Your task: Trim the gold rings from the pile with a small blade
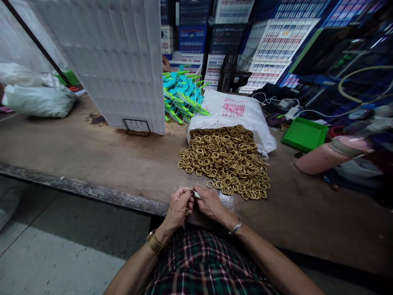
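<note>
My left hand [180, 207] is closed at the table's front edge, fingers pinched around a brass-coloured ring [186, 212] that shows only in part. Close beside it, my right hand [212, 203] is closed on a small flat tool with a pale, whitish face [197, 195]; its kind cannot be made out. Something dark shows where the fingertips of both hands meet. Just beyond my hands lies a heap of brass-coloured rings [229, 162], spilling out of a white sack [215, 104] with red print. One loose ring [209, 184] lies at the heap's near left edge.
A tall white ribbed panel [123, 61] stands left on a black wire stand [136, 128]. Behind the heap are turquoise and green plastic parts [186, 94]. A green tray [305, 134] and pink bottle [331, 155] stand right. White bags [37, 98] lie left; stacked crates [264, 45] stand behind.
</note>
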Motion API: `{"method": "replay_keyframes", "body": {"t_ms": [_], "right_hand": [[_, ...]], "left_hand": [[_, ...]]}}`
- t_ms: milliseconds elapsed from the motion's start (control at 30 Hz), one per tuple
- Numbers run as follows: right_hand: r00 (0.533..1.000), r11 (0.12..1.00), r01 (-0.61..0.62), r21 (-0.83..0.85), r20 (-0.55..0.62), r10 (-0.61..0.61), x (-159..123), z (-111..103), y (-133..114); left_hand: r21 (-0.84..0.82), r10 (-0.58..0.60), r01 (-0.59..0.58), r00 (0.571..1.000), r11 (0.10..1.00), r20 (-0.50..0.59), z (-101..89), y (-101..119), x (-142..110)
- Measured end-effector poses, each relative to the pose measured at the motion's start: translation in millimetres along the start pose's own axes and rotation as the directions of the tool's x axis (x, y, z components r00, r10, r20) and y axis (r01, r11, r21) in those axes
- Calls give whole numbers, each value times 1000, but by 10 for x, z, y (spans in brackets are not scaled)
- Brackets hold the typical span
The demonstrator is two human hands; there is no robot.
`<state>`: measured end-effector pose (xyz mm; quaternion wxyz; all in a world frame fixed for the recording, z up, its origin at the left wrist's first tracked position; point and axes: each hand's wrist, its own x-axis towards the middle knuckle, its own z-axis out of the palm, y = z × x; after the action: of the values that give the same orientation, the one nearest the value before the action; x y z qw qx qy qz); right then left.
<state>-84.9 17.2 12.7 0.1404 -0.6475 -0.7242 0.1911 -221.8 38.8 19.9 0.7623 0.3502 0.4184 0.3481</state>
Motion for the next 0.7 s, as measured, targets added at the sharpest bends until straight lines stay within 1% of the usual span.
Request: {"method": "replay_keyframes", "body": {"t_ms": [133,233,300,500,600,700], "right_hand": [[1000,997,-19,-81,18,21,-9,-31,-80],[998,990,-51,-135,23,55,1,-62,-117],[996,984,-74,-163,35,81,9,-75,-128],[989,973,-94,-211,96,116,41,-59,-188],[987,965,-107,-239,90,132,80,-35,-201],[984,954,-147,-263,63,169,141,-31,-123]], "left_hand": [[28,-2,3,999,1000,-37,-13,-17,-3],[46,3,-1,999,999,-42,-24,-37,-9],[47,10,-9,999,999,-35,-30,-50,-13],[-4,43,-43,999,999,12,-77,-64,-8],[-22,37,-37,999,999,10,-114,-58,-20],[-7,20,-20,999,1000,40,-135,-33,-74]]}}
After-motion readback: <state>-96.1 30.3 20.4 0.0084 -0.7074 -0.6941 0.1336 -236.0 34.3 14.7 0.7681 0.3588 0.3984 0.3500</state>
